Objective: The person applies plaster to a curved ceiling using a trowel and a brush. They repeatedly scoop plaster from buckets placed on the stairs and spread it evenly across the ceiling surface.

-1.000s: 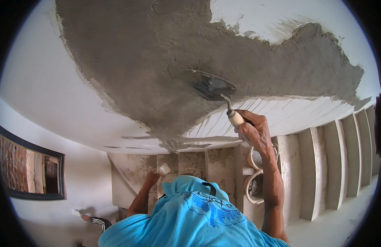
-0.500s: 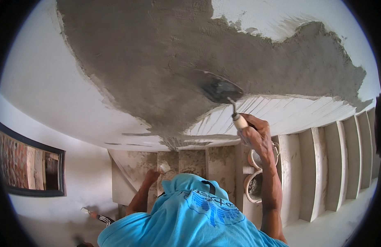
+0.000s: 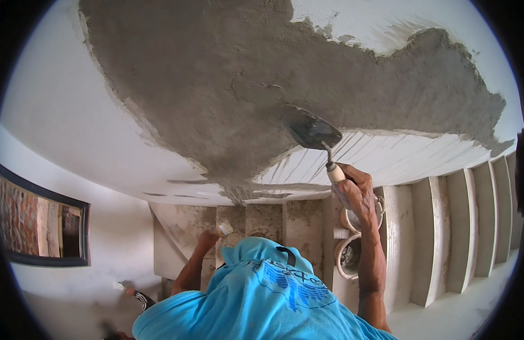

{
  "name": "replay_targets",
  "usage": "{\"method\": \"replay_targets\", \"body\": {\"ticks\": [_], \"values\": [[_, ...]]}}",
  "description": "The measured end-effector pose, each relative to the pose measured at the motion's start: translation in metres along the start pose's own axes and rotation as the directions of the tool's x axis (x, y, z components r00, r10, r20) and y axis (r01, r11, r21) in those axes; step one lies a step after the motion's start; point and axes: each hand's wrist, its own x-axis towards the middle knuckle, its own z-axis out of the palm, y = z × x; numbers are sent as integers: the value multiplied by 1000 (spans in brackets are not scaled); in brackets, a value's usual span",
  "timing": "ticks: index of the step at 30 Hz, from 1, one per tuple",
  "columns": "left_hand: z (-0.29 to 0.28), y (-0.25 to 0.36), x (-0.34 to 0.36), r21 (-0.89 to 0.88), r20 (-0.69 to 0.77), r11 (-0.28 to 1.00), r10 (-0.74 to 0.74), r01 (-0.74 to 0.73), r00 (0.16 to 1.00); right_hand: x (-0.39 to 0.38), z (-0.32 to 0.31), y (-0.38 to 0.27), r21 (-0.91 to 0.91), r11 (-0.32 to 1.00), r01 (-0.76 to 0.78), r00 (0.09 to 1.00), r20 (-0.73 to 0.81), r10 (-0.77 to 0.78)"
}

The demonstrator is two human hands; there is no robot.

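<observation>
My right hand [image 3: 355,191] is closed round the pale handle of a pointing trowel [image 3: 314,129]. The trowel's dark blade lies against the wet grey plaster [image 3: 216,73] on the wall, near its border with a bare white patch [image 3: 296,167]. Lower down on the left, my left hand [image 3: 207,240] is wrapped round a small brush [image 3: 224,229] with pale bristles, held over the stairs. Part of the brush is hidden by the fingers.
Two buckets stand by my right forearm; the nearer bucket [image 3: 339,258] has grey mix inside. Stairs [image 3: 423,238] run off to the right. A dark-framed window opening [image 3: 86,226] is at left. Below it, a co-worker's hand [image 3: 129,290] holds a small pale tool at the wall.
My right hand has shifted the trowel slightly right and down along the plaster edge. My left hand barely moved. The co-worker's hand moved slightly.
</observation>
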Motion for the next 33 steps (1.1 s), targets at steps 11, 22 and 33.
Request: {"method": "replay_targets", "body": {"ticks": [11,22,33], "values": [[-11,25,3,-205,-21,955,-224,215,974,6,-15,4,62,996,-70,997,-27,72],[-8,26,14,-224,-79,954,-223,201,972,34,-2,-35,30,999,24,999,-23,-23],[1,14,7,-280,-30,951,-148,134,988,26,0,-34,34,996,81,995,63,-83]]}}
